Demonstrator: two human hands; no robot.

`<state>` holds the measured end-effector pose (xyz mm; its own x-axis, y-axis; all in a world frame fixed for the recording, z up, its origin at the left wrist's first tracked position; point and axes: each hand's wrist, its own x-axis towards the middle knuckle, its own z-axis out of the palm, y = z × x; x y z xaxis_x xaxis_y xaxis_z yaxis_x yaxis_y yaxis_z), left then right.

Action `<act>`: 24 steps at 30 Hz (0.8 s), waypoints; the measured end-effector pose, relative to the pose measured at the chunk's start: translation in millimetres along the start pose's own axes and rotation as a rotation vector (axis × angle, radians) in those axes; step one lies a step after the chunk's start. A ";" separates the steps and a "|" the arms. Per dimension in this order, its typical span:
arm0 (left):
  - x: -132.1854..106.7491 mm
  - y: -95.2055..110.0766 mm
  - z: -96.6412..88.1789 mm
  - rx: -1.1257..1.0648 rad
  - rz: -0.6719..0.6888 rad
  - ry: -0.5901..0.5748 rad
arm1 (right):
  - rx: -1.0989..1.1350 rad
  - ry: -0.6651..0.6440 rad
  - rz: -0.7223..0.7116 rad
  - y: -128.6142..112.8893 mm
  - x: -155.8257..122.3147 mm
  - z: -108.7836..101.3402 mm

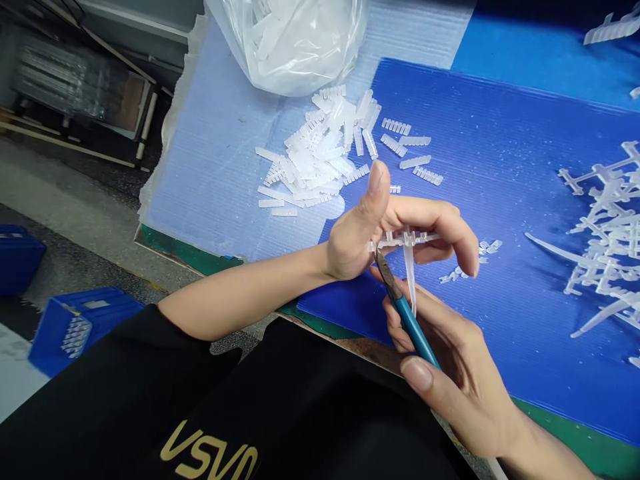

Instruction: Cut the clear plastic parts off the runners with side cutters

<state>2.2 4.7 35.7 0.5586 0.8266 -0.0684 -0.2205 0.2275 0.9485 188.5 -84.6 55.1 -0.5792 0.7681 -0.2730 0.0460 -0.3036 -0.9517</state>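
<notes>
My left hand (357, 230) is curled around a translucent white plastic sprue (407, 238), thumb raised, with the crossbar lying along the palm and fingers. A tapered stem hangs from its middle toward my other hand. My right hand (460, 373) grips side cutters (413, 327) with blue handles. Their dark metal jaws touch or nearly touch the left end of the sprue; whether they are closed on it I cannot tell. Small clipped bits (456, 274) lie on the blue sheet just beyond my left fingers.
A heap of white comb-like plastic strips (315, 157) lies past my left hand. Behind it stands a clear plastic bag (305, 50) holding more. Tangled sprues (610, 233) are piled at the right on the blue corrugated sheet (510, 167). A blue crate (95, 307) sits on the floor.
</notes>
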 end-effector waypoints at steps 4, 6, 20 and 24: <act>3.9 -3.6 1.1 -0.029 0.046 -0.026 | -0.005 0.031 0.028 0.6 -2.5 0.6; 6.7 -7.4 1.3 -0.042 0.096 -0.050 | -0.019 0.042 0.037 0.2 -3.8 0.0; 7.8 -12.7 -3.3 -0.027 0.150 -0.104 | 0.047 0.098 0.089 -3.7 0.1 1.3; 6.1 -3.8 1.5 -0.048 0.062 -0.058 | 0.031 0.155 0.093 -3.4 0.7 4.3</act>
<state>7.7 8.1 32.2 0.5880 0.8088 0.0092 -0.2934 0.2026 0.9343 184.4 -85.4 58.8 -0.4414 0.8127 -0.3804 0.0672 -0.3928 -0.9172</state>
